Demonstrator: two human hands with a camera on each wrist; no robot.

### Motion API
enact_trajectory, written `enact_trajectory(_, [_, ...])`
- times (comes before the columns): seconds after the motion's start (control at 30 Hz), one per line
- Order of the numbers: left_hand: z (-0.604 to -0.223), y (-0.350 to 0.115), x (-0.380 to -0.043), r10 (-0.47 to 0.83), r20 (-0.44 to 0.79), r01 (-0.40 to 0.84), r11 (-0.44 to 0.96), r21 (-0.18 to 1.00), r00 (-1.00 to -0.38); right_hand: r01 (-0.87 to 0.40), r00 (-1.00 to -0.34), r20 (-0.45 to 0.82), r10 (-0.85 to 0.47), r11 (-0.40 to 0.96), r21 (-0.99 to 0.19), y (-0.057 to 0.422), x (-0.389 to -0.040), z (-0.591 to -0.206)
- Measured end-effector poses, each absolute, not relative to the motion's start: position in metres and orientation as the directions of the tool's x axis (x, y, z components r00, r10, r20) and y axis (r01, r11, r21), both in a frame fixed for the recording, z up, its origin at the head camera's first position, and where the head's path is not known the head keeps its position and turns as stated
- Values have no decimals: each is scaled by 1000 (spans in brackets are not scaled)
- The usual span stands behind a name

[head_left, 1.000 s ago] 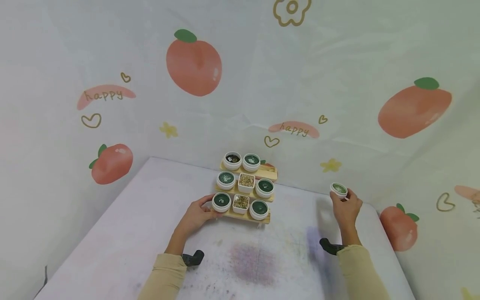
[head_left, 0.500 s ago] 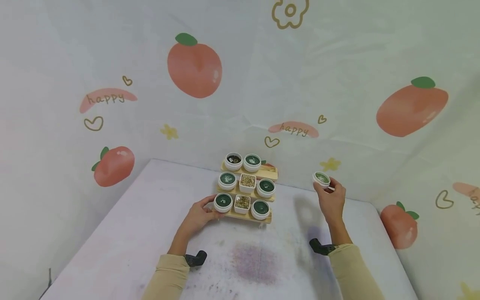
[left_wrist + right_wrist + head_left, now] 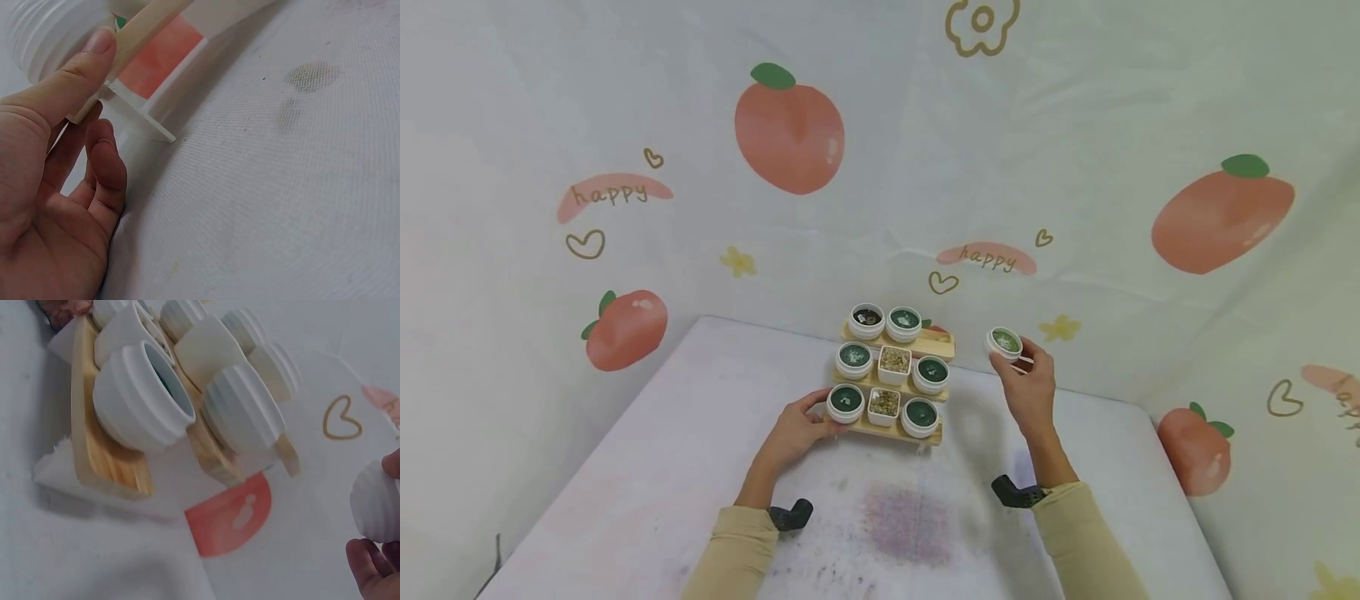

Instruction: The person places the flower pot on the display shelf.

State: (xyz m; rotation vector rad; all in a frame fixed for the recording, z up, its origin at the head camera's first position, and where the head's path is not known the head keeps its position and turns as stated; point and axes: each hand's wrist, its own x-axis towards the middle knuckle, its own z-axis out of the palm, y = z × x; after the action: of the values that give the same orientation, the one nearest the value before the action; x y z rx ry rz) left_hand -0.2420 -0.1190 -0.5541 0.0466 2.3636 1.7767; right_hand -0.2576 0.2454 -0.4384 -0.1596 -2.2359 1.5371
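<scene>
In the head view, my left hand (image 3: 792,431) grips the left end of the lowest shelf of a three-tier wooden stand (image 3: 938,344). The left wrist view has the thumb on top of the wooden shelf (image 3: 147,32), beside a ribbed white pot (image 3: 53,34), with the fingers curled below. Off to the right, my right hand (image 3: 1032,387) holds a small round white pot (image 3: 1004,342) with green content, in the air and apart from the stand. Its ribbed side (image 3: 375,503) shows in the right wrist view, between thumb and fingers.
Round white pots with dark green content, such as the front right pot (image 3: 920,417), stand on the shelves. Two square white pots hold a grainy filling, one being the front square pot (image 3: 883,406). The top shelf's right end is bare wood. A printed cloth wall (image 3: 880,167) rises behind the table (image 3: 715,400).
My right hand has carried the small white pot leftward and slightly up, closer to the stand's top shelf. The left hand keeps its grip on the lowest shelf.
</scene>
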Motion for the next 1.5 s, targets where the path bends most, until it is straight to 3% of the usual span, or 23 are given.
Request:
enact_trajectory(0.77, [-553,-119,-241,140,-120,-74,299,951,-983,-199,-931,296,214,384,-902,185,-284,-445])
enact_trajectory(1.23, [-558,-119,-245,160,-111,-63,277,959,-981,-207,-939,315,141,498,-842,182,-289,-443])
enact_trajectory(1.5, [-555,-119,-245,146,-106,-62,280,958,-984,-228,-954,299,25,589,-776,186,-294,-432])
